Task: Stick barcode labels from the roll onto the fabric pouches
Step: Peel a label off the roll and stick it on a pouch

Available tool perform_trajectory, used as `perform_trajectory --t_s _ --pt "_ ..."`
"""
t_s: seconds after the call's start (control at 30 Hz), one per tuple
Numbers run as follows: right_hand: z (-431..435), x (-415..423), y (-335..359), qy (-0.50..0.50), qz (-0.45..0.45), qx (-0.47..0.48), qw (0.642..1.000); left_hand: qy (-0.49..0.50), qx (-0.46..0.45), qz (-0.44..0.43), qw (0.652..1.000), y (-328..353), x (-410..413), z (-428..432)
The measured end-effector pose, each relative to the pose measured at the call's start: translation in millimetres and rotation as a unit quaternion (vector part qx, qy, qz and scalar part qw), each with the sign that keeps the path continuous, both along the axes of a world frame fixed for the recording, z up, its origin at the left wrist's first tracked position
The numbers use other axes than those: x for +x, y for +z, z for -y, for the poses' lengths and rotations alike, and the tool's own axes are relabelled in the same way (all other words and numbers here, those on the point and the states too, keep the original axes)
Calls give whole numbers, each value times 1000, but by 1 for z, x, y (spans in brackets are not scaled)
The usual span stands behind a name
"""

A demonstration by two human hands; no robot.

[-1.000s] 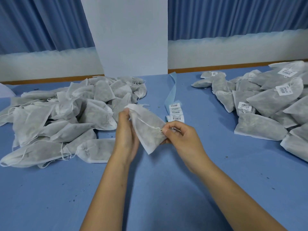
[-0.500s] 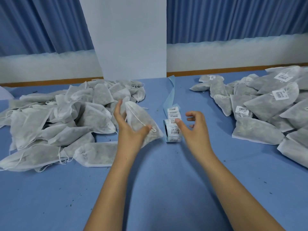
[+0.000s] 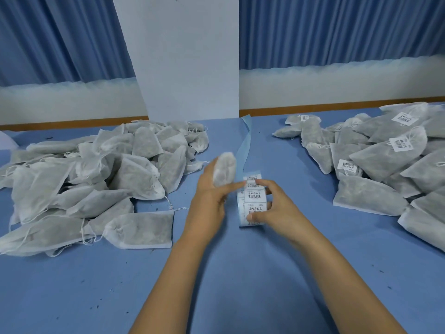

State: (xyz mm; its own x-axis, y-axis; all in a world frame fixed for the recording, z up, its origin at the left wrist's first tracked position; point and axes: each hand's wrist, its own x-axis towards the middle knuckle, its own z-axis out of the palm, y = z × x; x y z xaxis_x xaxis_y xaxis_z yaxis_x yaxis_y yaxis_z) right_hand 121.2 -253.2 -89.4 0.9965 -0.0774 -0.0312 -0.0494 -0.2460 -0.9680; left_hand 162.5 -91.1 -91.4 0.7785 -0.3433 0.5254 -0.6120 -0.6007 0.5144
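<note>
1. I see barcodes on the label roll; the characters are too blurred to read.
2. Roll sits on the table, its strip running away.
3. Right hand curls round it; left hand pinches a pouch, seemingly upright.

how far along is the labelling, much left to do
Done: the right pile holds pouches, several showing barcode labels. In hand: the left hand holds one pouch, the right hand grips the label roll. Left: the large left pile, no labels visible.
</note>
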Motion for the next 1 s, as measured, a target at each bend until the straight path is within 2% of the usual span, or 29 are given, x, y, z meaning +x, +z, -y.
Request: perform_trajectory --t_s 0.07,0.13,0.3,0.4,0.47,0.57,0.73,0.83,1.0 --pt "4 0 3 19 -15 -6 1000 -7 86 8 996 -3 -1 3" --pt "8 3 5 6 -5 16 1000 -14 77 9 997 -3 -1 5" --pt "7 14 8 -97 101 77 987 -61 -97 -35 993 -4 -6 7" --pt "2 13 8 -112 134 129 976 14 -163 -13 986 -2 -8 9" --pt "-4 11 7 -109 145 140 973 46 -191 38 980 2 -7 7" --pt "-13 10 7 -103 154 119 976 33 -170 84 981 1 -7 9" --pt "-15 9 8 -102 166 73 978 4 -144 31 989 -2 -6 13" --pt "-16 7 9 -89 177 71 978 6 -140 36 990 -5 -4 11" --pt "-16 4 11 -59 193 12 979 9 -176 28 984 -4 -3 7"
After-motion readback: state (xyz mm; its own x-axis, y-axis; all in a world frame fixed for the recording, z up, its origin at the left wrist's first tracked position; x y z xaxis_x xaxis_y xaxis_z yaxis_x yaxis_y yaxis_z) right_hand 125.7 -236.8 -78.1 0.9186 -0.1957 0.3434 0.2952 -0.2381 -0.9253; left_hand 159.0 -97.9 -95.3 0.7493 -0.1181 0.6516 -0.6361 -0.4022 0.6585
